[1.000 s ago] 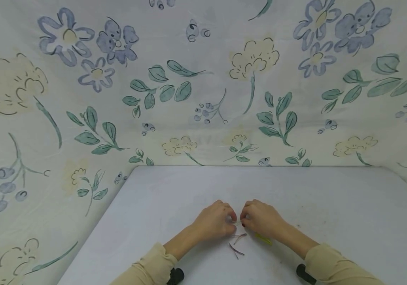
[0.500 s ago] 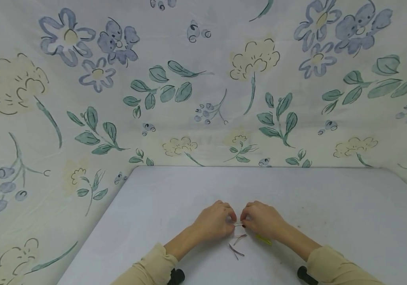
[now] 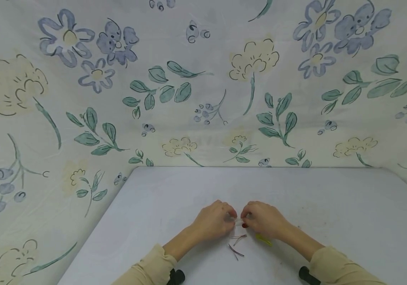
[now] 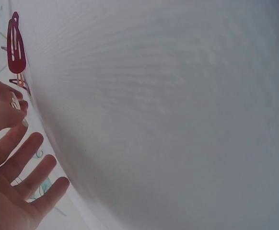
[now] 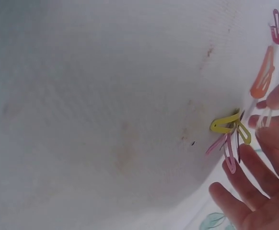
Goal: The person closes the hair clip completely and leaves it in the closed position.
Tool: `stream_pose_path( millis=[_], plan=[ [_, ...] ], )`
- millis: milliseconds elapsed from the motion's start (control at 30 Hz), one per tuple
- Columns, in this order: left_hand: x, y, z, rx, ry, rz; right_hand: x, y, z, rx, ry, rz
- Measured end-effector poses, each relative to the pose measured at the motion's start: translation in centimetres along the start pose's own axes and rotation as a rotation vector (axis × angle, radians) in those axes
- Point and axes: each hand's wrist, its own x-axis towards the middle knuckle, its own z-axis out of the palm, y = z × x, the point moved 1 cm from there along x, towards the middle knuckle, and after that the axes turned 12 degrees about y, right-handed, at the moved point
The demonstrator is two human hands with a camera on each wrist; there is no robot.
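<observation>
Both hands meet over the table and pinch a small whitish snap hair clip (image 3: pixel 239 222) between them. My left hand (image 3: pixel 214 221) grips its left end with thumb and fingertip; in the left wrist view the clip (image 4: pixel 17 106) sticks out of the pinch while the other fingers are spread. From the other side my right hand (image 3: pixel 264 218) pinches it, and the right wrist view shows the pale clip (image 5: pixel 264 118) between finger and thumb. Just below the hands lie a yellow snap clip (image 3: pixel 264 240) and thin reddish clips (image 3: pixel 237 251).
Close to the hands, the wrist views show a red clip (image 4: pixel 17 50), an orange clip (image 5: pixel 262 76), a pink clip (image 5: pixel 229 153) and a dark pink clip (image 5: pixel 277 32). The white table (image 3: pixel 153 190) ends at a floral cloth (image 3: pixel 203 130).
The hands stay almost in place, still pinching the clip. The whitish clip has turned slightly and appears broader between the fingertips. My right forearm has shifted a little to the right.
</observation>
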Motion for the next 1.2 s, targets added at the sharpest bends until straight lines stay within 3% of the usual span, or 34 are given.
stream_pose_path(
  millis=[267,500,867,1200],
  plan=[
    [0.3,-0.2,0.0,-0.051,0.020,-0.063,0.0,0.2,-0.4,0.024,0.016,0.020],
    [0.6,0.0,-0.3,-0.082,0.051,-0.106,-0.2,0.4,-0.6,0.034,0.086,0.001],
    [0.9,0.3,-0.5,-0.094,0.215,-0.092,-0.3,0.1,-0.8,0.093,0.134,0.068],
    [1.1,0.4,-0.7,-0.122,0.291,-0.121,-0.2,0.3,-1.3,0.115,0.205,0.025]
  ],
)
